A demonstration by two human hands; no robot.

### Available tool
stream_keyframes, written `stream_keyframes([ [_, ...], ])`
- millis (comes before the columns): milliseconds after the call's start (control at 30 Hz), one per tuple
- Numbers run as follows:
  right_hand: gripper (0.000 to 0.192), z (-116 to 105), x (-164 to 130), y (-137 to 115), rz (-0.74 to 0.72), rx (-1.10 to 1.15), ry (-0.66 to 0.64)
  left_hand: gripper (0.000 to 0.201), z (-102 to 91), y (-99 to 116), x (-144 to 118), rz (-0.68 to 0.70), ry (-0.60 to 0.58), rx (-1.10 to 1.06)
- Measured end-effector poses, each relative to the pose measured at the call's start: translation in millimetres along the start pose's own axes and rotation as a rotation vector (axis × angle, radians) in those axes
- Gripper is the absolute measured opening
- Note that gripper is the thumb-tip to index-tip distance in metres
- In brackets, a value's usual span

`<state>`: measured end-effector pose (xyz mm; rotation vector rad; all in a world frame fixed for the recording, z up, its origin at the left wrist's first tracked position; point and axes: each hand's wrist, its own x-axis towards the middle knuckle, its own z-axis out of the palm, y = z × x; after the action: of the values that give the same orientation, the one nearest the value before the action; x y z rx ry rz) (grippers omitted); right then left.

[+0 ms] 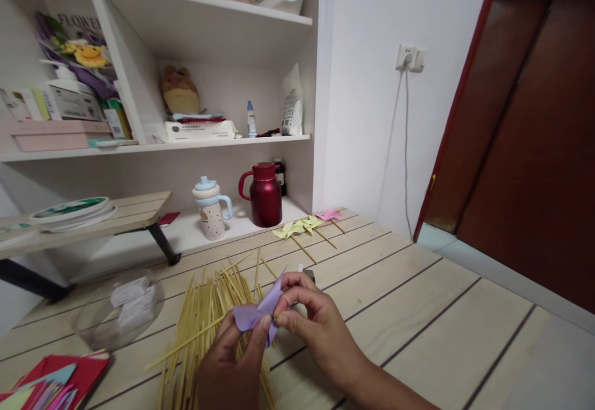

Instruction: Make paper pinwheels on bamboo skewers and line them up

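Hands pinching folded lilac paper pinwheel (258, 314) above pile of thin bamboo sticks (209, 317).
Left hand (232, 360) and right hand (309, 320) both closed on it; creased, pointed vanes. Shelf box reads "FLOWER" (81, 23).

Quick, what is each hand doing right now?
Left hand: closed on the purple paper and a wooden stick.
Right hand: fingers pinching the same purple paper.

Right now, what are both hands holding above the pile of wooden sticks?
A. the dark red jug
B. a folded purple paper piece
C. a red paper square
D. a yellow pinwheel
B: the left hand and right hand pinch a folded purple paper piece between them over the wooden sticks; the yellow pinwheels lie farther back on the table.
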<state>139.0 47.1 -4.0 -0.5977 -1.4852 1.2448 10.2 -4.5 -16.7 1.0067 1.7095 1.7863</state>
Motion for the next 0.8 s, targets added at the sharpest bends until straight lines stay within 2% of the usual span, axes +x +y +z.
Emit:
stream_keyframes([
  [133, 0.01, -0.3, -0.4, 1.5, 0.001, 0.007, -0.002, 0.034, -2.5, 0.3, 1.1, -0.044, -0.021, 0.051],
  [333, 0.008, -0.9, -0.7, 2.9, 0.008, 0.024, -0.012, 0.042, -9.5, -8.2, 9.4, -0.124, -0.178, 0.002],
  [533, 0.007, -1.6, -0.5, 2.0, 0.006, 0.004, -0.016, 0.039, -7.2, -6.7, 7.4, -0.103, -0.117, 0.004],
  [800, 0.007, -1.6, -0.3, 1.4, 0.009, -0.01, -0.02, 0.038, -6.0, -7.5, 5.7, -0.136, -0.105, -0.029],
])
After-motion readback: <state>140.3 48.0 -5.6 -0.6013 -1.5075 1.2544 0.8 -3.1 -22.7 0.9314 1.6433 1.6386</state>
